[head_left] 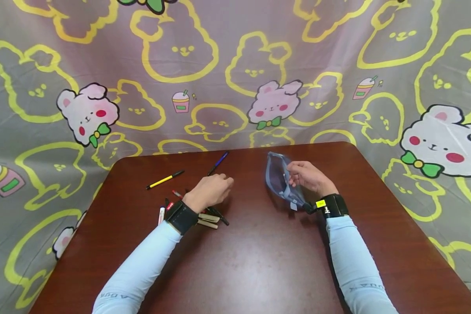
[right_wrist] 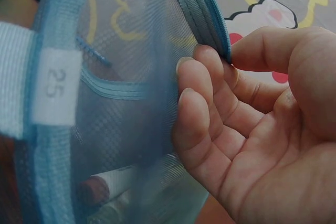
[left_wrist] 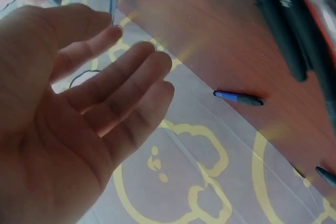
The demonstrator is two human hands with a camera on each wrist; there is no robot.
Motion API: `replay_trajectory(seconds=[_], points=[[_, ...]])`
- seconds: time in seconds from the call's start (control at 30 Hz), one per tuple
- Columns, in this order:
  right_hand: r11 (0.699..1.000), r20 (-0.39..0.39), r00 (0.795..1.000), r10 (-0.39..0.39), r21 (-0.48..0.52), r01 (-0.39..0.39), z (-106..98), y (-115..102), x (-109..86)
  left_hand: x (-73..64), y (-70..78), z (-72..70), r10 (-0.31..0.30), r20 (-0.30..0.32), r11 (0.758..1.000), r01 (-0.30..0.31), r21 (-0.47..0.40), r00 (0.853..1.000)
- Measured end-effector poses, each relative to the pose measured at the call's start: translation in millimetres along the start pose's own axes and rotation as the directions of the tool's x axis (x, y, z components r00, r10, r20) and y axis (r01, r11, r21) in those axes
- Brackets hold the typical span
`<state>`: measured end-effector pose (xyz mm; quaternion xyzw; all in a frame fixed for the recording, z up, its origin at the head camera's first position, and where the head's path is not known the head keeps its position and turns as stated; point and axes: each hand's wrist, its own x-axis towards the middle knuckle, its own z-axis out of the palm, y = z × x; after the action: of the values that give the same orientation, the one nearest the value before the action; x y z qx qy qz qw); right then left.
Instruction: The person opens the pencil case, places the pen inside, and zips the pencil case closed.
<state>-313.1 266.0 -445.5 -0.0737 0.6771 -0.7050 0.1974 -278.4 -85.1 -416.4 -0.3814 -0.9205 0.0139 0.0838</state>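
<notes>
My right hand (head_left: pixel 309 176) pinches the zipped edge of a blue mesh zip pouch (right_wrist: pixel 121 108), holding it upright with its mouth spread. Through the mesh in the right wrist view, a white item with a dark red end (right_wrist: pixel 107 184) shows inside the pouch; its kind is unclear. My left hand (head_left: pixel 210 190) hovers above the table to the left of the pouch. In the left wrist view its fingers (left_wrist: pixel 131 85) are loosely bent with nothing between them. Under and beside that hand lie several pens and markers, including a white marker (head_left: pixel 162 216) and a beige pen (head_left: pixel 208 224), partly hidden by the wrist.
A yellow pen (head_left: pixel 165 179) with black ends lies at the left of the brown table (head_left: pixel 259 270). Toward the back edge lies a blue pen (head_left: pixel 218 162). A patterned grey cloth (head_left: pixel 227 91) hangs behind the table and along its sides.
</notes>
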Motion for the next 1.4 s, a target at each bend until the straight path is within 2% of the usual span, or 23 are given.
replay_trajectory(seconds=[0.1, 0.2, 0.43, 0.57, 0.7, 0.83, 1.0, 1.4], points=[[1.0, -0.018, 1.0, 0.012, 0.01, -0.012, -3.7, 3.9, 2.4, -3.2, -1.8, 3.3, 0.018, 0.021, 1.0, -0.019, 0.024, 1.0], [1.0, -0.033, 0.999, 0.017, 0.011, -0.016, -7.5, 9.0, 6.4, -8.1, -5.1, 6.0, 0.009, 0.049, 0.999, -0.01, 0.03, 0.999], [1.0, -0.032, 0.999, -0.006, -0.01, 0.005, -9.4, 10.3, 9.2, -25.1, -16.1, 13.0, 0.037, 0.077, 0.997, -0.042, 0.061, 0.996], [1.0, -0.039, 0.999, -0.002, -0.01, 0.002, -10.2, 10.1, 10.1, -33.6, -20.1, 18.8, 0.058, 0.064, 0.995, -0.063, 0.076, 0.996], [1.0, -0.047, 0.999, -0.004, -0.004, 0.004, -10.3, 12.0, 11.1, -38.0, -21.3, 20.2, 0.089, 0.041, 0.994, -0.091, 0.053, 0.995], [1.0, -0.057, 0.998, 0.001, 0.004, 0.0, -9.7, 12.0, 9.3, -41.2, -24.1, 20.2, 0.118, 0.048, 0.993, -0.119, 0.018, 0.992], [1.0, -0.05, 0.999, -0.003, 0.006, 0.004, -8.7, 10.1, 7.5, -44.4, -27.7, 21.1, 0.128, 0.088, 0.992, -0.129, 0.005, 0.988], [1.0, -0.047, 0.999, -0.009, -0.002, 0.009, -10.2, 12.7, 8.4, -38.5, -26.1, 29.9, 0.163, 0.106, 0.98, -0.174, 0.1, 0.981]])
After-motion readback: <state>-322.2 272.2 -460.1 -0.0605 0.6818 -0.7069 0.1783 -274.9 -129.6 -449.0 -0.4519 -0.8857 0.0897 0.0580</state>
